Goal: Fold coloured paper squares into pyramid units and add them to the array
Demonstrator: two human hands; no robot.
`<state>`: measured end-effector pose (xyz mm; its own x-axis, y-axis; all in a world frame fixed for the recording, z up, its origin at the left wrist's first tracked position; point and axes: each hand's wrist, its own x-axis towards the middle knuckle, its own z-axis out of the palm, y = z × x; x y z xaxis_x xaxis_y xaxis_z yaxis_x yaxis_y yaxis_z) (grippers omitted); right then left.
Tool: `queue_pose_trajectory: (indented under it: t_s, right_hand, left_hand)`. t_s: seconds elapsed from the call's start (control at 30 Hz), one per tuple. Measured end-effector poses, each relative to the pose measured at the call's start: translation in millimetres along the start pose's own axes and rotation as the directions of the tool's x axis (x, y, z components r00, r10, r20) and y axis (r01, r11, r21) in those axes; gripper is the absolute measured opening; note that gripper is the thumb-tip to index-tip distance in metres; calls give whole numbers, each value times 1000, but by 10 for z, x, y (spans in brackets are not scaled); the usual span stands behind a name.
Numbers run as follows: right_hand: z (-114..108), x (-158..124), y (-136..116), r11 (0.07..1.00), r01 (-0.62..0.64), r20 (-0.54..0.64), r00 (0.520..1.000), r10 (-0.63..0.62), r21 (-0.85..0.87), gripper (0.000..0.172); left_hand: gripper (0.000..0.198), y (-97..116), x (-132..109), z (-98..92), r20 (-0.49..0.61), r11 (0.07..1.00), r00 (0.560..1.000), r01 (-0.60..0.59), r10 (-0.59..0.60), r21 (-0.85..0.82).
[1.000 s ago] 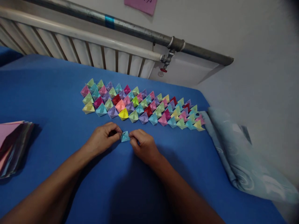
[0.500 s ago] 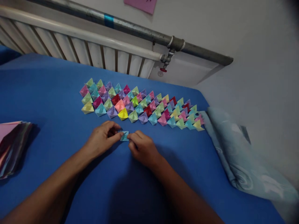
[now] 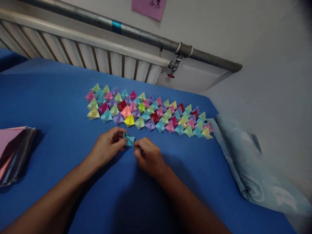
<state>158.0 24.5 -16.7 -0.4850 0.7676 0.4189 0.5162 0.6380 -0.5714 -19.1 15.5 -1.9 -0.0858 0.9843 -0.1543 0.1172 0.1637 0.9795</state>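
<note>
A small light-blue folded paper boat [image 3: 129, 139] is between my two hands, just above the blue surface. My left hand [image 3: 109, 142] pinches its left side between thumb and fingers. At its lower right corner, the closed thumb and fingers of my right hand [image 3: 148, 155] grip the paper. Beyond my hands, many small folded paper boats [image 3: 139, 123] in green, blue, pink, purple, red and yellow sit in several close rows.
The blue surface [image 3: 60, 136] carries a stack of coloured paper [image 3: 17, 152] at the left. A folded pale-blue cloth [image 3: 248, 165] lies at the right. Behind stand a white radiator [image 3: 97, 55] and a metal pipe [image 3: 146, 37] along the wall.
The light-blue paper boat has tilted up and its hollow shows more openly. Both hands stay on it with little movement. The view has shifted slightly.
</note>
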Motion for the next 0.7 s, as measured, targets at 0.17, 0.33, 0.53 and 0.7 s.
queue_pose_trajectory:
  t_s: [0.17,0.33,0.53,0.7]
  right_hand:
    - [19,12,3,996,-37,4,999,37,77,14]
    - [28,45,17,976,-99,2,995,101,193,21]
    - [46,103,27,867,-335,21,935,353,367,13]
    - [37,131,38,781,-441,105,890,444,442,6]
  left_hand:
    - [29,-28,-7,-4,26,995,999,-32,30,95]
    - [25,-4,-47,18,98,969,992,-104,84,224]
    - [32,-20,-54,35,154,958,986,-103,63,269]
    - [34,-50,-58,35,186,970,982,-75,31,231]
